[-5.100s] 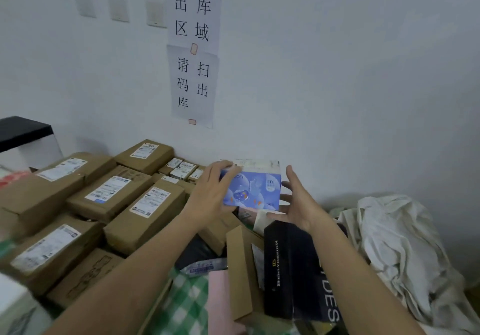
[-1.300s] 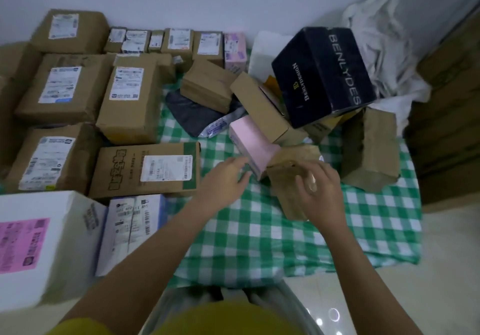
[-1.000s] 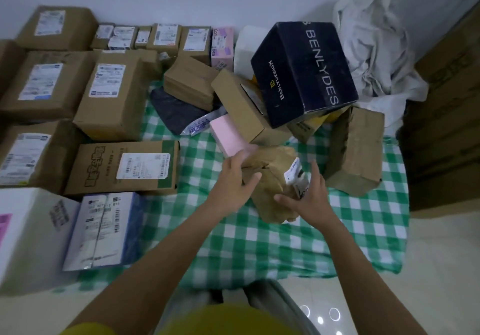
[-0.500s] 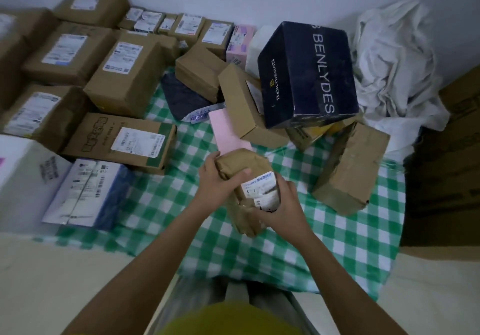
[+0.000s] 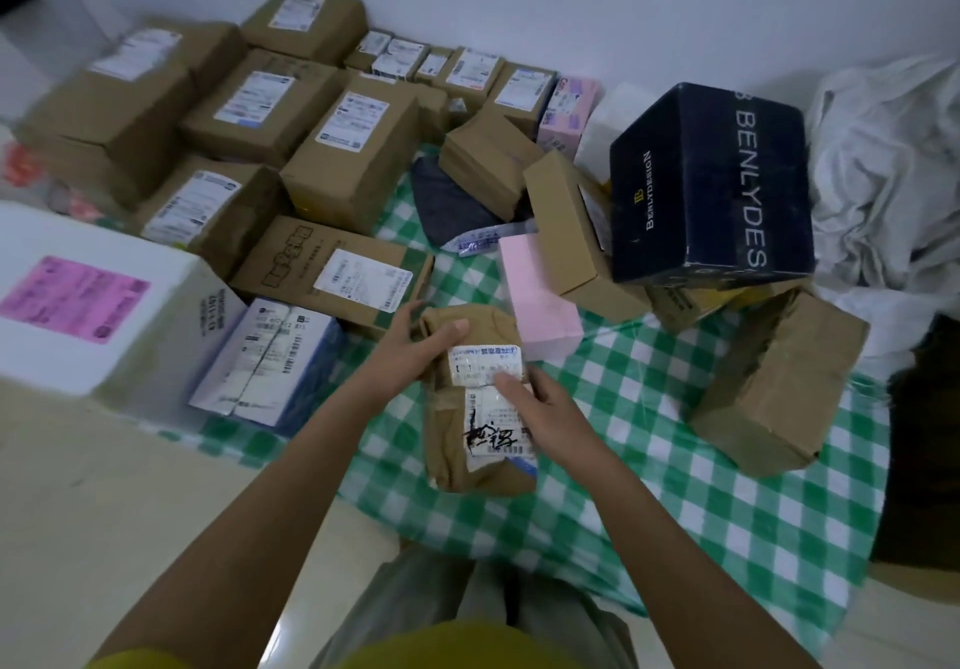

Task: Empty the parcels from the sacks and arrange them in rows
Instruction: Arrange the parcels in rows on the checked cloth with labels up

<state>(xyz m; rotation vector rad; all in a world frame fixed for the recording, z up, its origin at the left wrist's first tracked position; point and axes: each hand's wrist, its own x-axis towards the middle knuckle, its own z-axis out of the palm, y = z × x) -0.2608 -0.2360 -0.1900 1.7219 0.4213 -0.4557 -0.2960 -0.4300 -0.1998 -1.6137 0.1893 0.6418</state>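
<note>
Brown taped parcel (image 5: 475,403) held in both hands over the green checked cloth (image 5: 675,486), label side up; long axis runs away from the person, near end low, far end toward the pink box (image 5: 540,299). Left hand (image 5: 410,343) curls round the far left corner, thumb on top; right hand (image 5: 540,406) grips the right edge, thumb pressed on the white label; whether the parcel's underside touches the cloth, cannot tell.

Relation that matters: the sorted rows lie to the left, labelled cartons flat and close together; nearest open place looks to be beside the blue-and-white box (image 5: 265,362), just left of the left hand (so the left hand leads, probably). The parcel's axis already roughly matches that box's.

Unsorted heap sits right and beyond; dark BENLYDES box (image 5: 711,185) tilted on top of it, hiding the cartons beneath. White sack (image 5: 883,169) crumpled against the wall, contents not visible. Far-left cartons blurred; label print unreadable.
</note>
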